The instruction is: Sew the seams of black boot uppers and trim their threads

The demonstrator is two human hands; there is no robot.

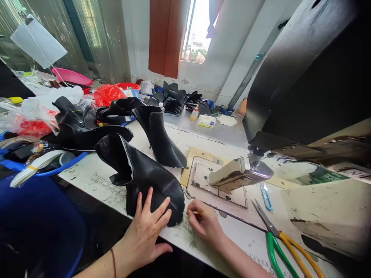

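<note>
A black leather boot upper (150, 170) lies on its side near the front edge of the white work table. My left hand (146, 227) rests on it with the fingers spread, pressing it down. Just right of its rounded edge, my right hand (203, 220) is closed around a thin pen-like stick (198, 212), orange where it shows. The stick's tip points at the edge of the leather; whether it touches cannot be told. Behind them a second black boot upper (159, 135) stands upright.
A sewing machine (240, 173) takes up the right side. Open scissors (275, 231) and a blue cutter (266, 197) lie beside it. More black uppers (78, 127) and a blue basket (72, 164) crowd the left. A glue bottle (194, 114) stands farther back.
</note>
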